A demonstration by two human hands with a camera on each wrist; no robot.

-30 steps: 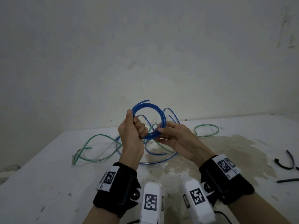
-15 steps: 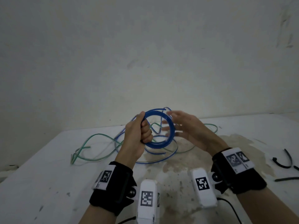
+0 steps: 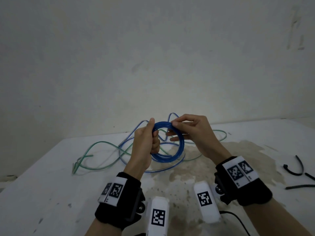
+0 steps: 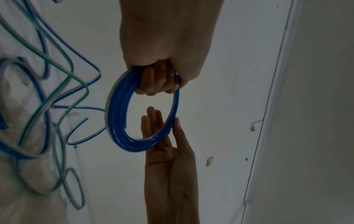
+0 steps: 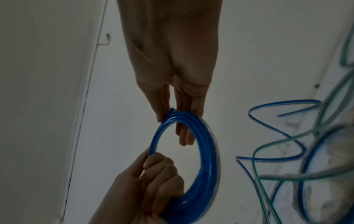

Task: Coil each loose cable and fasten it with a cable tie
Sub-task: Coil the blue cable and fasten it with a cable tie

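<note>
Your left hand (image 3: 144,143) grips the blue coil (image 3: 167,142) above the table (image 3: 42,193); your right hand (image 3: 192,132) pinches its top. Loose cables (image 3: 102,145) tangle beyond your hands, black ties (image 3: 296,169) lie to your right.

Both hands — left hand (image 3: 144,142), right hand (image 3: 192,132) — hold the blue coil (image 3: 177,140).

Right hand (image 3: 192,132), held spread and clear of the blue coil (image 3: 167,142) half a second ago, now pinches the coil's upper arc between thumb and forefinger; the coil has turned to stand more upright.
</note>
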